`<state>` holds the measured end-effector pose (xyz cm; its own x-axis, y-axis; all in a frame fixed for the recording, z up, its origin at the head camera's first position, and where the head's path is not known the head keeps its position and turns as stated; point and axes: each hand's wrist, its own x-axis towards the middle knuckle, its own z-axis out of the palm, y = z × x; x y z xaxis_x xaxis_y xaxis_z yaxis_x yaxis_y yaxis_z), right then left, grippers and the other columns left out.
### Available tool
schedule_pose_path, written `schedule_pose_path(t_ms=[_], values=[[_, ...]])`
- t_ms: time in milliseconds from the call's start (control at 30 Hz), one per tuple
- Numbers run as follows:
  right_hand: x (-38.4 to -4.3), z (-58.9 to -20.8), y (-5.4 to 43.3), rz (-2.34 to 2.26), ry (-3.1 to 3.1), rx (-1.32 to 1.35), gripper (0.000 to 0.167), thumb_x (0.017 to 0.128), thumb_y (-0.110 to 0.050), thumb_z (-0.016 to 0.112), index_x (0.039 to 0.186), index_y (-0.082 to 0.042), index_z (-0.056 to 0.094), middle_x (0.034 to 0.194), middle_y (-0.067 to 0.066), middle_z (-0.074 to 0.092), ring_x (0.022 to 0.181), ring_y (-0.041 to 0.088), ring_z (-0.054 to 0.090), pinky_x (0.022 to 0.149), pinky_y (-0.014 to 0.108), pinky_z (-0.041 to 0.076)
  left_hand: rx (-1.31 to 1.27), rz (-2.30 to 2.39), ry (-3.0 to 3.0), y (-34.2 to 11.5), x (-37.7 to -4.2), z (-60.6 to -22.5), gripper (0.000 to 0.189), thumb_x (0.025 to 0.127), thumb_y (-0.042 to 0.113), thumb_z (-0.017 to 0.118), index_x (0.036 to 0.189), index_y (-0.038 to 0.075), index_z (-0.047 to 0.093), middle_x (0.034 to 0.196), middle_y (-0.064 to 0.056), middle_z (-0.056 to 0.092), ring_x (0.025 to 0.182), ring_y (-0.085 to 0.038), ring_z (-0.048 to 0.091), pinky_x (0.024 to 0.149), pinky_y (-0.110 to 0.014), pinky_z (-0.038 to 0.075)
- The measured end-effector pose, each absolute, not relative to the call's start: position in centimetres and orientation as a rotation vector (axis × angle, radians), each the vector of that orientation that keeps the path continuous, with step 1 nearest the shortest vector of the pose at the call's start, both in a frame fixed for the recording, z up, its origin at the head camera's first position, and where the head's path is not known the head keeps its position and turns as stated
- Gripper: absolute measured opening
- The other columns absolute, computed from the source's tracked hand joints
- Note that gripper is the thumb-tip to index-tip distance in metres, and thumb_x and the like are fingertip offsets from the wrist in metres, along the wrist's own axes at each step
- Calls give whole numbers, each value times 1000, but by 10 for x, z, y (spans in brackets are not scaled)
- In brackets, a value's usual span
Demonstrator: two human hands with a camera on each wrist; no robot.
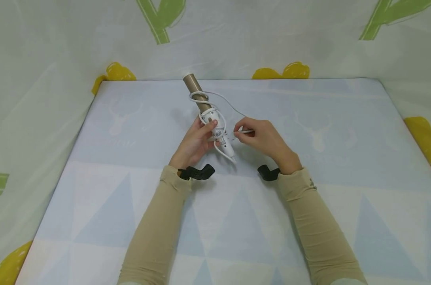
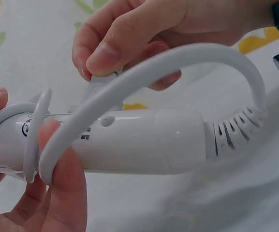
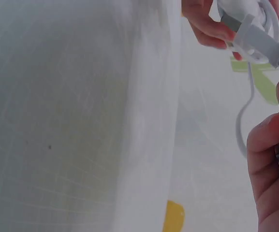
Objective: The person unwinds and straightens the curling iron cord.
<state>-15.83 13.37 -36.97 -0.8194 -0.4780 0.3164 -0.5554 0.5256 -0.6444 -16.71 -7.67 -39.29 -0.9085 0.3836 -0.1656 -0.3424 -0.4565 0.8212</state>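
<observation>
A curling iron [image 1: 192, 84] with a gold-brown barrel and white handle is held tilted above the table. My left hand [image 1: 195, 141] grips its white handle, thumb on top. The white cord [image 2: 202, 54] loops around the handle and barrel, leaving the handle through a ribbed sleeve. To the right of the handle, my right hand [image 1: 264, 136] pinches the cord's plug end. In the right wrist view the pale plug [image 3: 264, 42] lies close beside the handle. Whether plug and handle touch cannot be told. A slack length of cord runs behind the right hand.
A pale blue and white patterned cloth [image 1: 237, 229] covers the table. Behind it hangs a whitish curtain [image 1: 272, 35] with green and yellow shapes. Each wrist wears a black camera mount, the left mount [image 1: 197, 172] and the right mount [image 1: 268, 173].
</observation>
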Motion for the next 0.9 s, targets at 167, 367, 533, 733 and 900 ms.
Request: schedule_pose_path(t_ms=[167,367,533,733,900], values=[[-157,-367,132,1160,-2673,896,10,85,-21,61,91,-14,62,66,-5,56,56,8,49,56,24,42,69,2357,1333,-78,-168,-391,47,88,20,58,129,26,37,122,-12,45,96,-20,51,66,-33,45],[-157,-365,132,1105,-2759,838,24,89,-27,56,107,-11,57,59,-3,47,50,12,39,49,26,33,61,2343,1371,-79,-166,-391,41,89,21,56,127,22,40,113,-11,51,91,-21,53,54,-28,43],[-159,-368,134,1095,-2808,741,41,91,-28,52,127,-13,43,58,-2,45,48,13,35,48,27,31,72,2324,1436,-77,-164,-390,42,88,24,57,127,23,39,109,-10,52,93,-23,55,52,-27,42],[-163,-371,135,1096,-2982,577,66,91,-34,50,144,-19,13,61,1,53,53,16,41,56,30,35,112,2289,1491,-72,-163,-387,48,88,26,58,129,28,35,109,-8,51,92,-21,53,55,-28,42],[-165,-372,136,1079,-3137,422,73,91,-36,49,144,-18,3,68,0,61,62,18,47,63,32,36,153,2249,1561,-69,-162,-386,47,87,30,59,128,27,35,109,-8,51,90,-21,53,52,-26,39]])
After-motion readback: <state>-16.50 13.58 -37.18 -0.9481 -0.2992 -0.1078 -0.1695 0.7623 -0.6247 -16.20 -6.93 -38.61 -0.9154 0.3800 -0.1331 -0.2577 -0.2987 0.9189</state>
